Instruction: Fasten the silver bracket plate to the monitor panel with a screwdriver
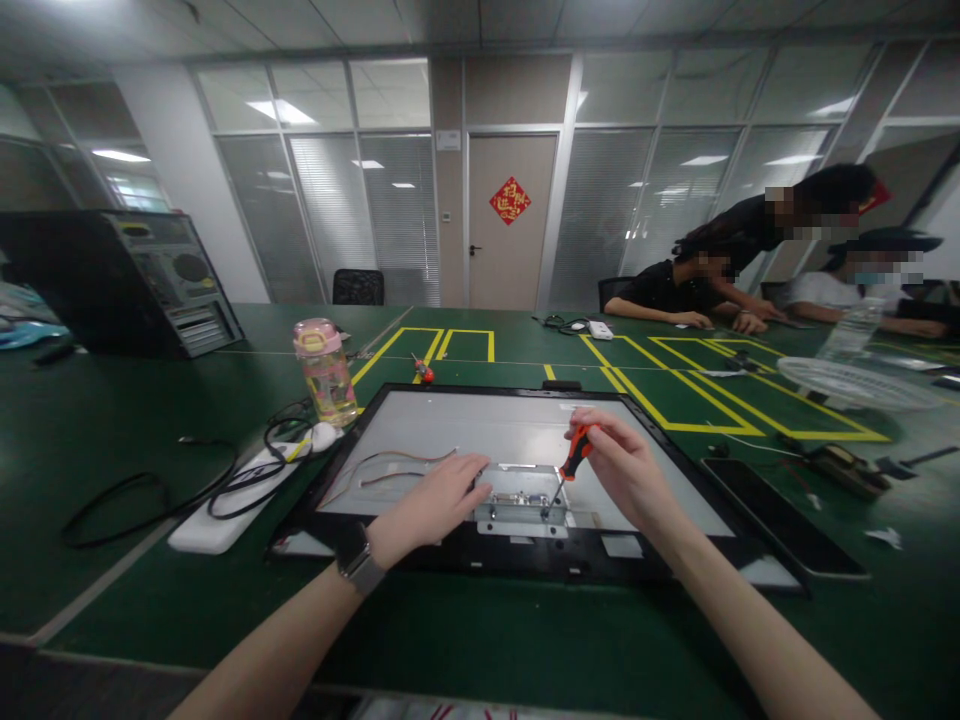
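Observation:
A monitor panel (465,415) with a black frame and grey back lies on the green table in front of me. A metal bracket (523,520) is set on its lower middle. My right hand (626,465) grips a red and black screwdriver (577,453), tilted, its tip down at the right part of the bracket. My left hand (442,495), a watch on its wrist, lies flat over the panel with fingers stretched to the bracket's left side. Thin wires (397,458) run across the panel beside that hand. The screw under the tip is too small to make out.
To the left are a white power strip (225,510) with black cables, a pink-lidded bottle (326,375) and a computer case (127,280). A black slab (780,515) lies right of the panel. Another screwdriver (424,371) is behind it. Several people sit or lean at the far right.

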Motion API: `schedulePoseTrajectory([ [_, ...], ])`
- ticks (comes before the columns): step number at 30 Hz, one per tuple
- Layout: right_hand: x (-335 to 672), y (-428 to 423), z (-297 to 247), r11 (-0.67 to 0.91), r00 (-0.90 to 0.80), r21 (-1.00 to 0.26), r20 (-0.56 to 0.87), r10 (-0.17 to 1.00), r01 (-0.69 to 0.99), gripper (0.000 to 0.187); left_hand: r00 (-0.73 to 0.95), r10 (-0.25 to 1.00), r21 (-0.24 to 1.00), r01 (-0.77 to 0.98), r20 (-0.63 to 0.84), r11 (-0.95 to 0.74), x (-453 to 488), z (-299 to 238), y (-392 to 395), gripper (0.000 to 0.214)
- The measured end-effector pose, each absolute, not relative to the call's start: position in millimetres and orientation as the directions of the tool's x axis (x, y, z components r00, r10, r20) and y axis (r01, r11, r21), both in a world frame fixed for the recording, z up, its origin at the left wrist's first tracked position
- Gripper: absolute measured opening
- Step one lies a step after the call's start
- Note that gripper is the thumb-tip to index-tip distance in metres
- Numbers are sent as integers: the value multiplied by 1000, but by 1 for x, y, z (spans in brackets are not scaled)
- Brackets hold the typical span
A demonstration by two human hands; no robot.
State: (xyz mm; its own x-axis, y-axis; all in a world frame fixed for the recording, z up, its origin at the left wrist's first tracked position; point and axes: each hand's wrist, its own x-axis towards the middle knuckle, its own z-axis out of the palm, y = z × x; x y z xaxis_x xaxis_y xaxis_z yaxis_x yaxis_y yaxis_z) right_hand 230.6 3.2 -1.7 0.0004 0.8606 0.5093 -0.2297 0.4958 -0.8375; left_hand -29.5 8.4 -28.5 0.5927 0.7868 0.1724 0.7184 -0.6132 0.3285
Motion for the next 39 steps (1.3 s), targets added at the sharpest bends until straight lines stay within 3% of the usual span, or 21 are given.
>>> schedulePoseTrajectory([
  [7,230,-2,4,450,-86,-856,483,871,-256,23,589,790,331,721,167,-608,-29,-27,6,40],
  [12,232,-3,6,491,-127,-860,508,852,-139,27,588,792,332,723,164,-606,-29,-26,6,41],
  [18,231,0,-2,567,20,-822,567,824,-51,19,588,789,332,719,178,-611,-30,-30,8,41],
  [28,232,0,4,498,-68,-839,522,850,-218,22,584,792,326,725,176,-607,-29,-30,8,40],
  [32,231,0,4,537,-57,-823,555,830,-186,15,588,785,324,717,192,-617,-30,-32,9,39],
  [39,231,0,2,501,-123,-846,525,842,-182,22,596,774,325,703,214,-632,-31,-36,11,40],
])
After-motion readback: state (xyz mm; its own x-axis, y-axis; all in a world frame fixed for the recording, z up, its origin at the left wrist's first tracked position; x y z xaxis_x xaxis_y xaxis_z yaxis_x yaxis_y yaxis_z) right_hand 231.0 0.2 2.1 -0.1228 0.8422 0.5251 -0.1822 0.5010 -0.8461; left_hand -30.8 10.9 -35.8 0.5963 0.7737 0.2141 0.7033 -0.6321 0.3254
